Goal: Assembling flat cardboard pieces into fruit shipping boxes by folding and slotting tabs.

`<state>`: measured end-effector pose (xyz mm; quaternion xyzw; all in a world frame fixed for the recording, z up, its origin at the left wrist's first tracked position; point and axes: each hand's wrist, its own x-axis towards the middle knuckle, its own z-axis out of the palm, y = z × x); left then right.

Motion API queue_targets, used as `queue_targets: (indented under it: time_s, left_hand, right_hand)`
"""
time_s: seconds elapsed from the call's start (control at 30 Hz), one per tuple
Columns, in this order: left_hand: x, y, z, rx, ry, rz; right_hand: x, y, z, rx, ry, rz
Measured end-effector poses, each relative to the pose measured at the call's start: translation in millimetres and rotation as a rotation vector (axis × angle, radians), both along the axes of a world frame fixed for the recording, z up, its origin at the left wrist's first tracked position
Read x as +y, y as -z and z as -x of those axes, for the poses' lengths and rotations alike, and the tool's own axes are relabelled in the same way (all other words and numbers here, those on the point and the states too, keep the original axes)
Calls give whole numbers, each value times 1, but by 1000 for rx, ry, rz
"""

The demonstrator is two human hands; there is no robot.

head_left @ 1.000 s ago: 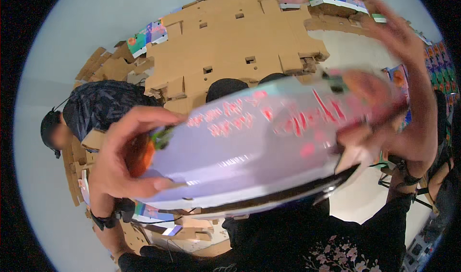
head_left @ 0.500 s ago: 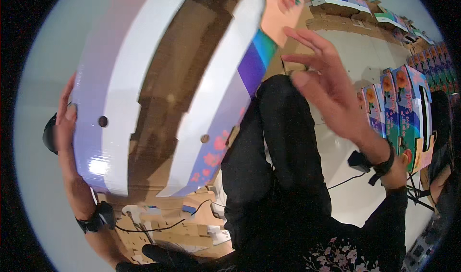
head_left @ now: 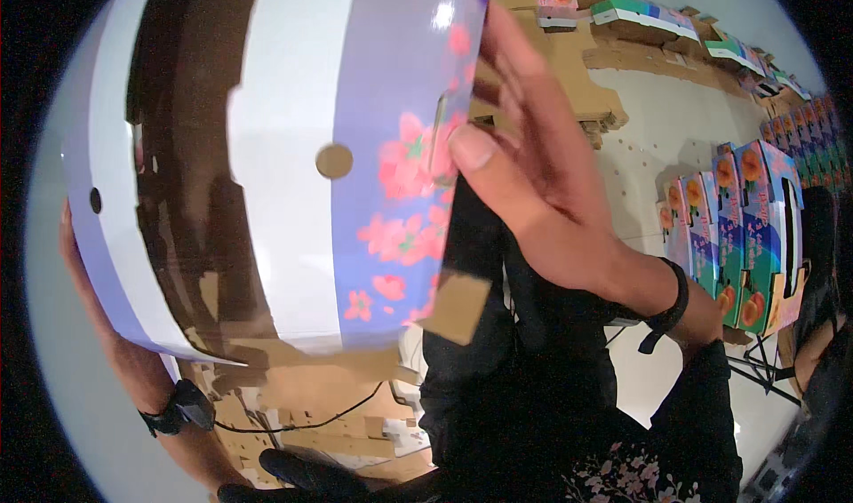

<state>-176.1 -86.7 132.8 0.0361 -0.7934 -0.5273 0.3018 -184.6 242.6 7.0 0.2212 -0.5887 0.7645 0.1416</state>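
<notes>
A large cardboard box point(head_left: 391, 76), lilac and white with pink flowers, is raised in front of me and tilted. A long dark gap runs between its white flaps, showing the brown inside. My left hand point(head_left: 78, 250) grips its far left side, most of the fingers hidden behind the cardboard. At the right side, my right hand point(head_left: 542, 156) holds the box edge beside a small slot, thumb against the flowered face and fingers around the side. A bare brown tab point(head_left: 458, 307) sticks out at the lower right corner.
Several finished-looking printed boxes point(head_left: 755, 227) stand in a row to the right, with more behind them. Flat brown cardboard point(head_left: 551, 76) lies on the floor ahead. Below the box are cardboard pieces point(head_left: 346, 405) and a black cable point(head_left: 302, 427). A person's arm shows at the far right.
The box has turned more upright, its flowered side coming closer and higher. My right hand, apart from it before, has moved left and taken hold of its right edge.
</notes>
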Motion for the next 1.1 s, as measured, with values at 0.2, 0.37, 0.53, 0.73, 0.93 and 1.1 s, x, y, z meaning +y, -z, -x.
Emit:
queue_targets:
  time_s: [0.2, 0.37, 0.53, 0.73, 0.93, 1.1]
  left_hand:
    - [17, 27, -8, -150, 190, -88]
    - [55, 110, -15, -506, 228, -378]
    - [108, 170, -45, -735, 468, -693]
    - [123, 204, -63, -768, 476, -610]
    - [118, 180, -58, 226, 365, 713]
    - [124, 143, -86, -235, 875, 851]
  right_hand:
    - [24, -27, 15, 199, -60, 86]
    - [79, -9, 1, -184, 62, -146]
    - [113, 39, -42, -391, 147, -201]
    - [131, 76, -71, -512, 145, -190]
    - [128, 95, -73, -425, 207, -179]
    - [122, 74, -79, -333, 318, -520]
